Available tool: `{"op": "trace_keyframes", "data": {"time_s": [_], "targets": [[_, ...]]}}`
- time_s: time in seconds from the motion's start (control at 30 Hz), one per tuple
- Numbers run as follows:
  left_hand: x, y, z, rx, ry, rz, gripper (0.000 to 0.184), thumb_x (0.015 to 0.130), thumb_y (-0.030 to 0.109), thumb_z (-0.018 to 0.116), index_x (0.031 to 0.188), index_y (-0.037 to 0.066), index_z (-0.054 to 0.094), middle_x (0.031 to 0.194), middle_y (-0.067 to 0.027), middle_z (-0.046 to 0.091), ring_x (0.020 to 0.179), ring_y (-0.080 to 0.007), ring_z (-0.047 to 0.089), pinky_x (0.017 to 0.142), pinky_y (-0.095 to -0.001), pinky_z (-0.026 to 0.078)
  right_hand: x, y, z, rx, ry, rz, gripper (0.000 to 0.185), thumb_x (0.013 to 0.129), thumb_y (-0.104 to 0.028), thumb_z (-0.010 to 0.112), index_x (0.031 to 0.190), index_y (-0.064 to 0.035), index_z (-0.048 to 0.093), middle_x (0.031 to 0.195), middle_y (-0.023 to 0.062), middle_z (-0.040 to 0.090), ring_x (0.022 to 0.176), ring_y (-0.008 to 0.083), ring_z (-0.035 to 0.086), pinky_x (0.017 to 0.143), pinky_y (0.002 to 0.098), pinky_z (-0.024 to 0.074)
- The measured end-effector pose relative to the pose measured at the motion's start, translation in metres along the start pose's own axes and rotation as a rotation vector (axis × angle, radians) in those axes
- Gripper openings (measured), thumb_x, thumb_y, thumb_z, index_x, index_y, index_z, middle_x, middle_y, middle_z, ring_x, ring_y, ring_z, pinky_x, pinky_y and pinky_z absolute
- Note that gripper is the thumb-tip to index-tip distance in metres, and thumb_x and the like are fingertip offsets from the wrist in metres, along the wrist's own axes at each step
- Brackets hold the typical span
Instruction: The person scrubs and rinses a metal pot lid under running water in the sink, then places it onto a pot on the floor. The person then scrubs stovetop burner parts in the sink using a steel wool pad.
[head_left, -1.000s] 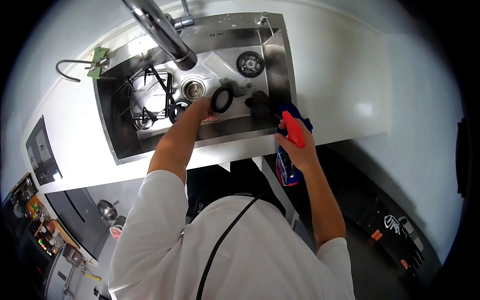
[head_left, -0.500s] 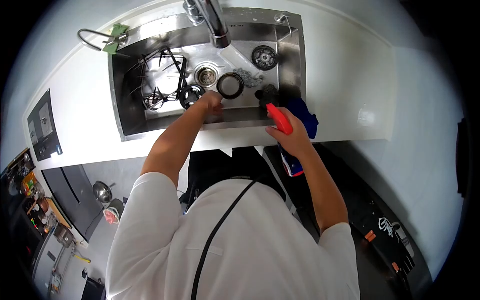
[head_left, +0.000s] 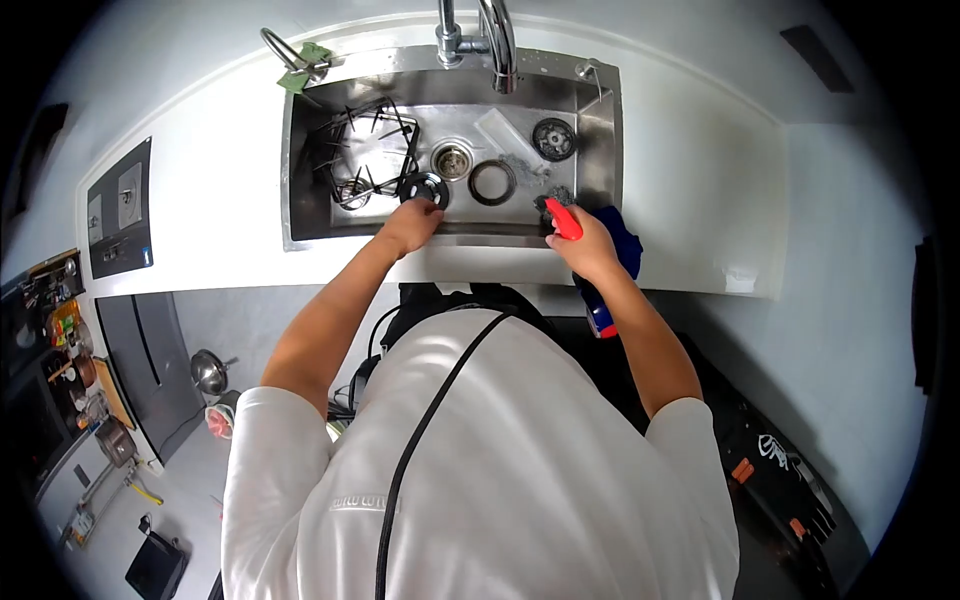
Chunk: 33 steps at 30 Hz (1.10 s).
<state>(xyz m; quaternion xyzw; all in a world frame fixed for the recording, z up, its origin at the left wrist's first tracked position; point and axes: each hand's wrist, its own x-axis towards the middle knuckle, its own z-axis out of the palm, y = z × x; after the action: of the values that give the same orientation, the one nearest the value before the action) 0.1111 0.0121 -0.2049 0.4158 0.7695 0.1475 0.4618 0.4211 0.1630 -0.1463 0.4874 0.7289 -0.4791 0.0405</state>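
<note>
My left hand (head_left: 412,226) is at the near side of the sink, its fingers closed on the near edge of a black round burner part (head_left: 424,186). My right hand (head_left: 590,248) is wrapped round a spray bottle with a red trigger head (head_left: 565,220) and a blue body (head_left: 597,312). The bottle hangs upright over the counter's front edge. Close to the trigger, a dark scouring pad (head_left: 553,199) lies in the sink. A dark metal ring (head_left: 492,183) rests between my hands, beside the drain (head_left: 452,160).
Black pan supports (head_left: 372,150) fill the sink's (head_left: 300,215) left side. Another burner part (head_left: 554,139) sits at the right, near a grey scourer (head_left: 525,168). The faucet (head_left: 503,60) reaches over the back. A dark blue cloth (head_left: 622,240) lies by my right hand.
My left hand has moved from beside the black burner part onto its near edge. The view has shifted, so the sink sits further right. My right hand still holds the spray bottle.
</note>
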Motion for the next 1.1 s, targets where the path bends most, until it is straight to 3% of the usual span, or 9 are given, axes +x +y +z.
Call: {"op": "trace_keyframes", "data": {"time_s": [0.1,0.2,0.33,0.43,0.5,0.63,0.83,0.93,1.1], "targets": [[-0.003,-0.006,-0.008,-0.037,0.053,-0.002,0.044,0.095,0.034,0.064,0.12,-0.001,0.072,0.117,-0.0249,0.072,0.113,-0.0391,0.068,0.1,-0.0427,0.052,0.001,0.009,0.014,0.009,0.043,-0.237,0.041,0.08,-0.02,0.081,0.115,-0.0069,0.065,0.107,0.0141,0.074,0.104,0.0355,0.07,0.088,0.044,0.0532],[-0.006,-0.004,-0.013,-0.054,0.04,-0.049,0.045,0.094,0.036,0.064,0.12,0.0,0.073,0.117,-0.025,0.072,0.112,-0.0387,0.069,0.1,-0.042,0.052,0.001,0.0,0.017,-0.079,-0.126,-0.092,0.041,0.08,-0.02,0.08,0.116,-0.0071,0.065,0.107,0.0144,0.074,0.104,0.0349,0.07,0.089,0.0444,0.0532],[-0.002,-0.009,-0.016,-0.011,-0.016,-0.034,0.046,0.095,0.036,0.064,0.122,-0.001,0.072,0.113,-0.0226,0.074,0.106,-0.0338,0.071,0.096,-0.0401,0.053,-0.009,-0.004,0.008,-0.09,-0.116,0.023,0.038,0.079,-0.018,0.079,0.113,-0.0074,0.066,0.107,0.0136,0.074,0.104,0.035,0.07,0.088,0.0449,0.0534],[0.005,-0.009,-0.016,-0.061,-0.072,-0.08,0.047,0.099,0.033,0.065,0.128,-0.004,0.067,0.108,-0.0181,0.075,0.095,-0.0247,0.073,0.088,-0.0369,0.055,-0.017,0.011,0.005,-0.044,-0.028,-0.204,0.039,0.079,-0.017,0.079,0.114,-0.0077,0.066,0.107,0.0133,0.074,0.104,0.0352,0.07,0.089,0.0449,0.0533],[0.006,-0.009,-0.015,-0.054,-0.074,-0.086,0.047,0.099,0.033,0.065,0.127,-0.005,0.067,0.105,-0.0166,0.075,0.091,-0.0221,0.073,0.084,-0.0361,0.056,-0.015,0.012,0.003,-0.053,-0.116,-0.167,0.043,0.079,-0.018,0.079,0.118,-0.0077,0.065,0.11,0.0134,0.074,0.107,0.0349,0.069,0.09,0.0445,0.053],[0.009,-0.006,-0.017,-0.016,-0.067,-0.086,0.046,0.099,0.032,0.066,0.127,-0.004,0.067,0.104,-0.0162,0.075,0.09,-0.0219,0.072,0.083,-0.0361,0.056,-0.013,-0.009,0.001,-0.221,-0.17,-0.067,0.05,0.079,-0.018,0.08,0.125,-0.0073,0.061,0.115,0.0131,0.074,0.11,0.0343,0.069,0.093,0.0431,0.0527],[0.009,-0.007,-0.017,-0.003,-0.072,-0.082,0.047,0.099,0.034,0.066,0.126,-0.004,0.068,0.102,-0.016,0.075,0.089,-0.0218,0.072,0.083,-0.0359,0.056,-0.007,0.012,0.011,0.078,-0.08,-0.248,0.044,0.08,-0.017,0.08,0.119,-0.0074,0.063,0.112,0.0126,0.074,0.106,0.0346,0.069,0.091,0.042,0.053],[0.009,-0.008,-0.017,0.002,-0.074,-0.077,0.047,0.099,0.035,0.065,0.126,-0.003,0.069,0.101,-0.0161,0.075,0.088,-0.022,0.072,0.082,-0.0357,0.056,-0.014,-0.005,0.0,-0.057,-0.104,-0.087,0.043,0.081,-0.016,0.08,0.119,-0.007,0.062,0.113,0.0133,0.073,0.106,0.0348,0.068,0.09,0.0422,0.0526],[0.015,-0.007,-0.015,0.032,-0.105,-0.086,0.046,0.099,0.035,0.064,0.124,-0.003,0.069,0.096,-0.0148,0.074,0.083,-0.0213,0.07,0.078,-0.0363,0.055,-0.012,0.009,0.0,0.04,0.005,-0.213,0.038,0.08,-0.014,0.079,0.114,-0.0066,0.063,0.108,0.0135,0.073,0.103,0.035,0.069,0.087,0.0424,0.0531]]}}
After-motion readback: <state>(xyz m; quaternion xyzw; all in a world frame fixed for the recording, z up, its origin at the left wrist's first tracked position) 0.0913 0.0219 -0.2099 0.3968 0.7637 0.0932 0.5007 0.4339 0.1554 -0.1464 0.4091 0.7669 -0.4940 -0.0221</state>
